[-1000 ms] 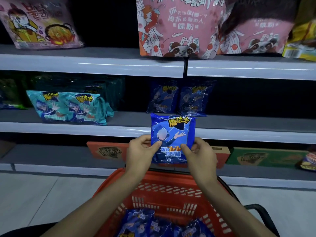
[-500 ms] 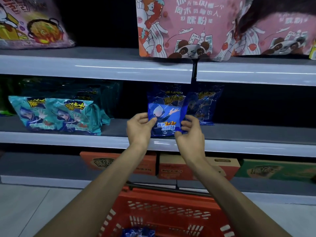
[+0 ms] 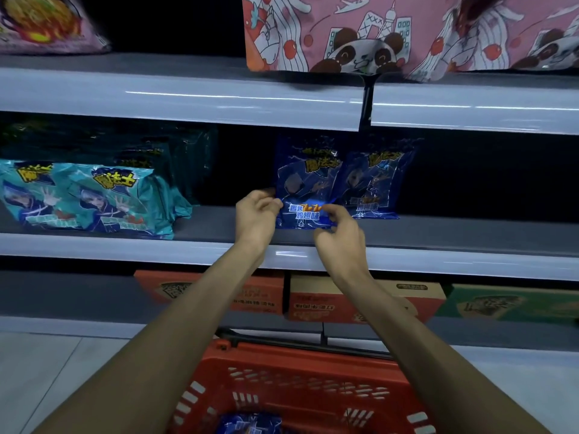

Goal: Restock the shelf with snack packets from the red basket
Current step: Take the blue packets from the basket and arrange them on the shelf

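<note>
Since the earlier frames, I saw both hands carry the blue packet (image 3: 305, 195) up from over the red basket (image 3: 313, 386) onto the middle shelf (image 3: 203, 223). It stood upright, long axis vertical, its foot on the board just beyond the hands, overlapping a second blue packet (image 3: 372, 183) on its right. The left hand (image 3: 255, 214) pinched its lower left edge and the right hand (image 3: 336, 236) its lower right corner, both equally near. Its top sat in shadow, so I could only guess it leaned on stock behind.
</note>
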